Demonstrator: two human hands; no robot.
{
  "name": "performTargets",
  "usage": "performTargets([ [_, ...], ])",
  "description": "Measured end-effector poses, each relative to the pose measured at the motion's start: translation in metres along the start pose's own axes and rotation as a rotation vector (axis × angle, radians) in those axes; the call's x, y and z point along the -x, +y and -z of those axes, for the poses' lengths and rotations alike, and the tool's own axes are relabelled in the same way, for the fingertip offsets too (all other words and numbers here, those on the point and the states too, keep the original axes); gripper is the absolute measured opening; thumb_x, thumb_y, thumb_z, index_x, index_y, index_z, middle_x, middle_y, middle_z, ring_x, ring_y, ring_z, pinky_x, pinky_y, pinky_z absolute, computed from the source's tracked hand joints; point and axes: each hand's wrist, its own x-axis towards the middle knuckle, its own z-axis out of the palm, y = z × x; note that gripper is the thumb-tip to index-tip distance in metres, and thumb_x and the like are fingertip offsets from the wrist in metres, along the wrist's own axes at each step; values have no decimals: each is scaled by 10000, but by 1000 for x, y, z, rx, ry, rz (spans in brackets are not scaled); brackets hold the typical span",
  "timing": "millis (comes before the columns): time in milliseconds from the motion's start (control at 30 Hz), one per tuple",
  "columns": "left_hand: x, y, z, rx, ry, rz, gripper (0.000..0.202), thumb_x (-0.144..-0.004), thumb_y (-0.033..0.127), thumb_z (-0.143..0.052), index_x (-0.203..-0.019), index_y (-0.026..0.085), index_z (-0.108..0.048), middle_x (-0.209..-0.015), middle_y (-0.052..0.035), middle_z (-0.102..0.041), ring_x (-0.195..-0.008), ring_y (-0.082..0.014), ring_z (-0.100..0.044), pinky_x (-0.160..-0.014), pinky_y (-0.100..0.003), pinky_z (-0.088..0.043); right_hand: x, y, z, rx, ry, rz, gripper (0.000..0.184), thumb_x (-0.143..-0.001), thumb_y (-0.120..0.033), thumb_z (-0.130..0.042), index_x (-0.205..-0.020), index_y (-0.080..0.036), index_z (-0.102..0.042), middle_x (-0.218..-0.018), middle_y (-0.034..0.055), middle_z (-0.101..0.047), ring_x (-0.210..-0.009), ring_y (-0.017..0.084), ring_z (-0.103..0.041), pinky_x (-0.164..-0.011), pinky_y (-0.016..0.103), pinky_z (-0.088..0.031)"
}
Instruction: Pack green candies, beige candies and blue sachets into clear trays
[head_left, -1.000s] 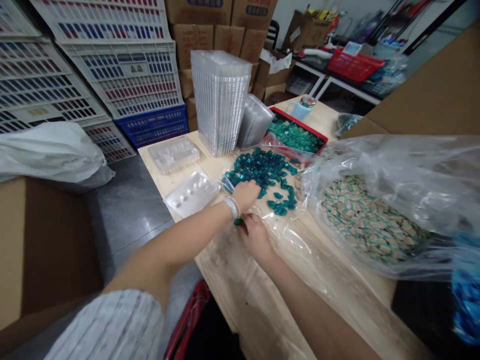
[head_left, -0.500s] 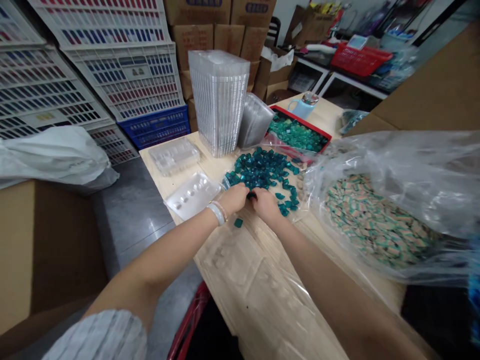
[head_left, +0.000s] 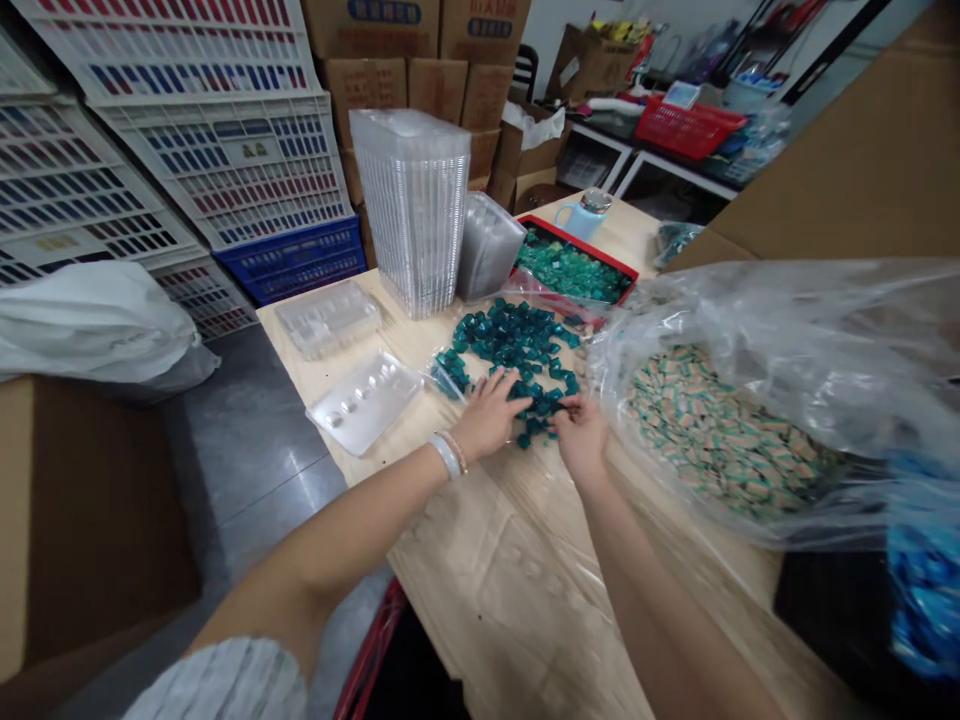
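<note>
A loose pile of dark teal translucent pieces (head_left: pixel 506 335) lies on the pale wooden table (head_left: pixel 480 560). My left hand (head_left: pixel 491 412) rests at the near left side of the pile, fingers spread and touching some pieces. At the pile's near right edge, my right hand (head_left: pixel 581 430) has thumb and fingers pinched together; whatever is between them is too small to make out. Left of the pile lies a clear plastic tray (head_left: pixel 365 402) with a row of hollows. A clear plastic bag edge shows beneath the pieces.
Tall stacked clear trays (head_left: pixel 412 215) stand behind the pile, beside a red-rimmed tray (head_left: pixel 636 285) of lighter green pieces and a blue mug (head_left: pixel 585 215). A large clear bag (head_left: pixel 787 320) of beige-green pieces sits right. Crates (head_left: pixel 217 165) line the back left.
My hands were close together at the pile's near edge and have moved apart. The left now spreads its fingers; the right has shifted right. A lone teal piece no longer shows on the table.
</note>
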Motion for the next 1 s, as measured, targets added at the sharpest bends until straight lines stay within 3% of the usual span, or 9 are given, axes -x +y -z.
performTargets([
  [100,0,14,8,445,135,202,264,-775,221,-484,-1009,143,-576,-1015,-110,-560,-960,-195,-518,-821,-351,-427,9,-12,1,-77,5,-31,162,-672,-201,-415,-830,-172,-438,-662,-9,-506,-532,111,-525,-504,249,-455],
  [200,12,25,16,898,89,447,284,-710,275,-567,-941,110,-566,-738,-41,-589,-629,-125,-559,-590,-263,-472,30,-38,-6,-184,-116,-47,124,-673,-274,-506,-745,-181,-465,-599,-28,-512,-501,107,-518,-482,239,-447],
  [300,38,28,27,1153,-12,553,261,-694,298,-577,-879,115,-567,-734,-32,-589,-578,-103,-554,-543,-238,-457,58,-58,-10,-241,-220,-95,156,-688,-326,-533,-694,-184,-470,-551,-33,-520,-456,101,-502,-436,225,-419],
  [400,69,28,38,1169,-121,531,252,-718,300,-544,-874,109,-593,-700,-28,-599,-580,-92,-548,-574,-226,-446,87,-69,-10,-339,-321,-198,183,-696,-350,-536,-698,-188,-451,-509,-45,-532,-420,97,-502,-402,211,-405],
  [567,111,29,42,974,-60,574,178,-688,153,-493,-807,121,-621,-659,-7,-601,-564,-81,-525,-562,-201,-425,119,-70,-9,-535,-630,-386,273,-641,-400,-586,-641,-189,-413,-472,-52,-529,-384,98,-496,-395,230,-417],
  [633,121,27,40,983,0,678,171,-674,155,-488,-782,117,-616,-642,-6,-591,-539,-84,-522,-534,-206,-430,111,-67,-7,-477,-617,-374,291,-632,-434,-579,-619,-188,-425,-493,-43,-530,-379,103,-488,-387,240,-404],
  [800,122,10,47,1067,174,771,206,-665,210,-526,-816,108,-623,-647,-8,-589,-499,-67,-498,-500,-194,-421,16,-64,11,160,-39,-74,342,-718,-473,-462,-504,-208,-442,-391,-24,-426,-417,142,-450,-472,293,-380],
  [900,113,2,56,1089,274,752,216,-644,210,-574,-830,109,-618,-608,8,-579,-490,-57,-490,-506,-180,-415,-26,-70,18,296,-6,155,173,-751,-315,-438,-662,-202,-535,-671,61,-574,-720,204,-528,-700,348,-398],
  [1000,104,1,56,1237,344,789,209,-654,226,-586,-825,107,-575,-626,-4,-591,-525,-76,-538,-523,-191,-440,-9,-76,6,386,-135,398,192,-756,-224,-410,-848,-184,-574,-860,86,-585,-861,213,-517,-794,368,-383],
])
